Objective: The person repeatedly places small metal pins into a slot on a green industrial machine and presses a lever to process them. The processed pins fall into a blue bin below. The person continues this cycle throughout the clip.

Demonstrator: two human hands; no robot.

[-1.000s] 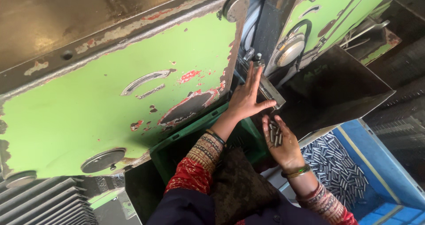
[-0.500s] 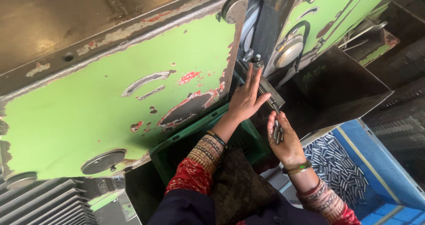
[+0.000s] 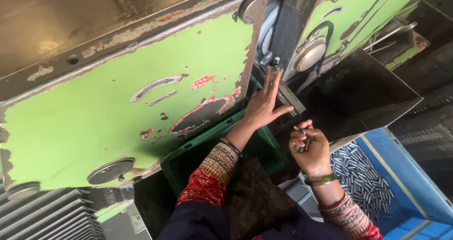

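Both arms are in matching sleeves, red fabric with a wide patterned band near the cuff, gold and dark stripes with small motifs woven in. The left hand has a couple of thin bangles at the wrist, dark with a bit of gold. The right hand wears bangles too, green and gold, sitting just above its patterned cuff. Higher up, the clothing turns dark navy, and a dark brownish textured cloth hangs down the front between the arms.
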